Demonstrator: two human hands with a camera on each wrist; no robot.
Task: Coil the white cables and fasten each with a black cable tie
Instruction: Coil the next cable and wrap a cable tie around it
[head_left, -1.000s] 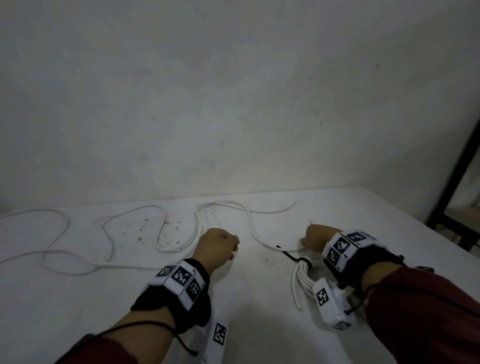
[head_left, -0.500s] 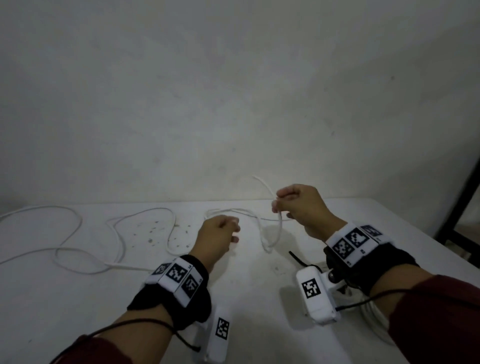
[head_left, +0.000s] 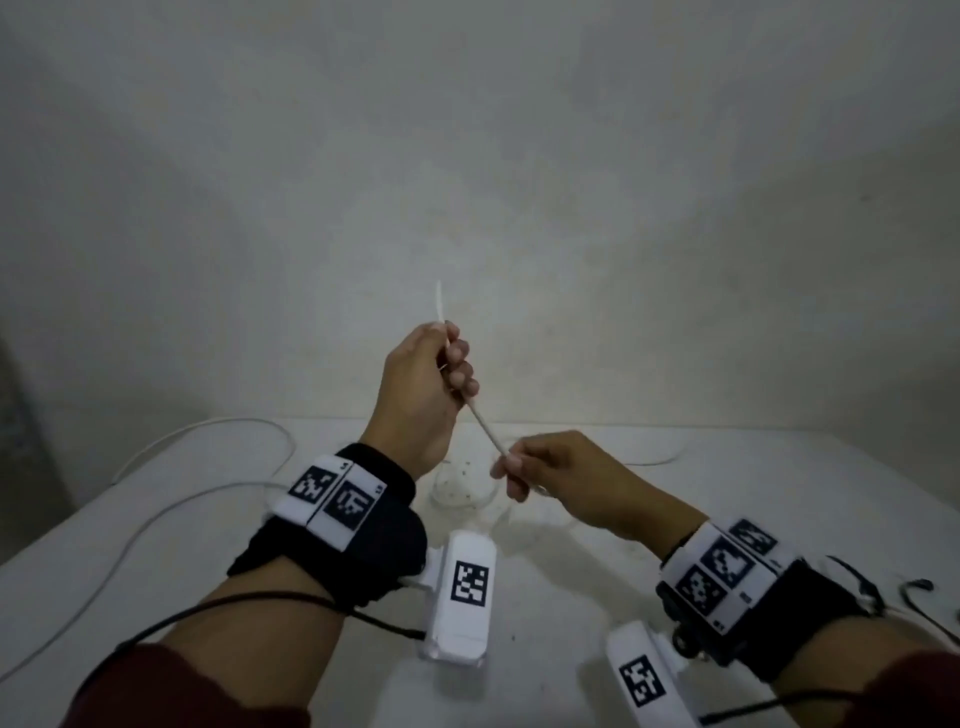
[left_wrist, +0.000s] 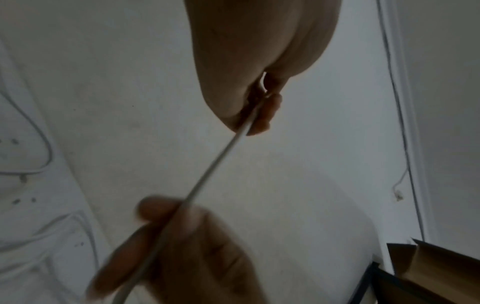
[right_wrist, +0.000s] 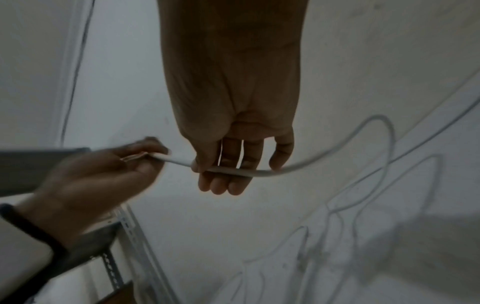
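The right hand is smeared with blur in the left wrist view, its fingers running together. In the right wrist view the left hand is blurred too, and the white cable passes out of sight inside its grip. On the table, the cable's slack on the left runs off the picture's near left edge. Both forearms are cut off at the near edge.

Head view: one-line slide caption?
Left hand and right hand hold a white cable taut above the white table.
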